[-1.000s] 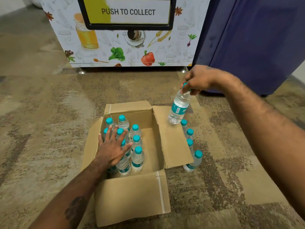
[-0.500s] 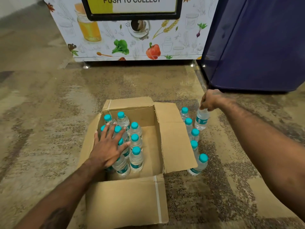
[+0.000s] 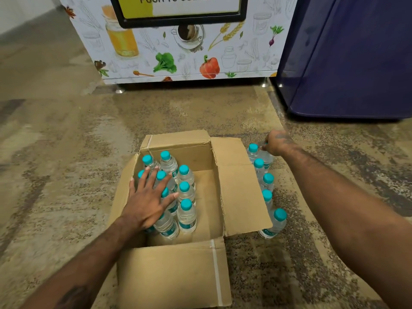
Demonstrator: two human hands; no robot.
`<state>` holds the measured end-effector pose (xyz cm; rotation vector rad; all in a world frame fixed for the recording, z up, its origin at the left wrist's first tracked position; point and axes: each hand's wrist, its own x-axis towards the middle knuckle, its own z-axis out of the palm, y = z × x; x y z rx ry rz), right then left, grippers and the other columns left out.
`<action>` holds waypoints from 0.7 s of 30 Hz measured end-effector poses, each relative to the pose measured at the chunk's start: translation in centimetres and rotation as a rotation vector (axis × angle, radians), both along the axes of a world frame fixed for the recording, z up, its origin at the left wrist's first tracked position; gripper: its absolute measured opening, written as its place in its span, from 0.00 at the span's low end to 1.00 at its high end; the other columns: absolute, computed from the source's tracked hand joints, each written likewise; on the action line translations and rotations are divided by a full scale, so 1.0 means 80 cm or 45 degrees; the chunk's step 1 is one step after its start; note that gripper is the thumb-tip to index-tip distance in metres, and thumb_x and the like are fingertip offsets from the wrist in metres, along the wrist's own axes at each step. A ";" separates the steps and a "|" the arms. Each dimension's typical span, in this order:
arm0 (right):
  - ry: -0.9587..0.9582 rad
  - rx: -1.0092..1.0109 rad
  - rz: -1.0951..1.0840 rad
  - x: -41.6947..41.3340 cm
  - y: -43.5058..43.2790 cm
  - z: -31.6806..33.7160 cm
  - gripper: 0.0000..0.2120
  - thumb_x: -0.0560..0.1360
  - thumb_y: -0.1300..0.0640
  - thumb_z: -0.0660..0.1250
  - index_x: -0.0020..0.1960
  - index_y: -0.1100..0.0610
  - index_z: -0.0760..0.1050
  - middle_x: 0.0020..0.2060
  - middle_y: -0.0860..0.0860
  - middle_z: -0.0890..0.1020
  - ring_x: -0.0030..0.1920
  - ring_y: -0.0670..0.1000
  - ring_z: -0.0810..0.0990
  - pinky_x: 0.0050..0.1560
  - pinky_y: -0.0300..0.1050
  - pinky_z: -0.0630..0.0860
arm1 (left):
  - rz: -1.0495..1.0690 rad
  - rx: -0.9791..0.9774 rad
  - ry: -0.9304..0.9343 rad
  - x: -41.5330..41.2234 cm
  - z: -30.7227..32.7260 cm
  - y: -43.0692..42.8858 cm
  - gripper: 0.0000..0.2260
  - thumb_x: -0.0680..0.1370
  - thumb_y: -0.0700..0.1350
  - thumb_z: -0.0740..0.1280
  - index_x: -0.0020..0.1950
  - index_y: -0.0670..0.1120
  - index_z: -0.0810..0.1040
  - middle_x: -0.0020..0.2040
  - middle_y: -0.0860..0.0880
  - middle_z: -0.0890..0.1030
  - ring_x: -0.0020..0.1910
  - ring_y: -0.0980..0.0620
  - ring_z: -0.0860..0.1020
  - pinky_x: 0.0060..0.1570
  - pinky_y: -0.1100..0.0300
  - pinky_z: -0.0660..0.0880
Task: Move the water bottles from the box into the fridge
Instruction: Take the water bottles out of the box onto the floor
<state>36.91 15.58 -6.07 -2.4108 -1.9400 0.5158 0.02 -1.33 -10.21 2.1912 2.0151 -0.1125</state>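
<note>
Fingers (image 3: 151,177) spread, left hand (image 3: 146,206) rests on boxed bottles (image 3: 186,217); right hand (image 3: 276,142) fingers curl round a floor bottle (image 3: 267,157).

Left hand (image 3: 148,200) splayed; right hand (image 3: 276,142) curled

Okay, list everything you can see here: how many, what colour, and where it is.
bottles in the box: at least eight, clear with teal caps, standing in the box's left half
bottles on the floor: six, clear with teal caps, standing right of the box
cardboard box: one, brown, flaps open, on the floor at centre
fridge: one, dark blue, upper right
cabinet: one, white with food drawings and a yellow-and-white sign, top centre
floor: mottled brown and beige
left hand: flat on the caps in the box
right hand: grips the top of a floor bottle at the far end
</note>
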 end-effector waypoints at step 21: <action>0.129 -0.018 0.797 -0.265 -0.093 0.014 0.18 0.77 0.50 0.67 0.66 0.50 0.75 0.58 0.52 0.81 0.56 0.53 0.79 0.56 0.47 0.76 | -0.005 -0.003 -0.048 -0.001 0.003 -0.003 0.33 0.77 0.71 0.41 0.80 0.59 0.47 0.81 0.48 0.42 0.79 0.46 0.37 0.74 0.35 0.40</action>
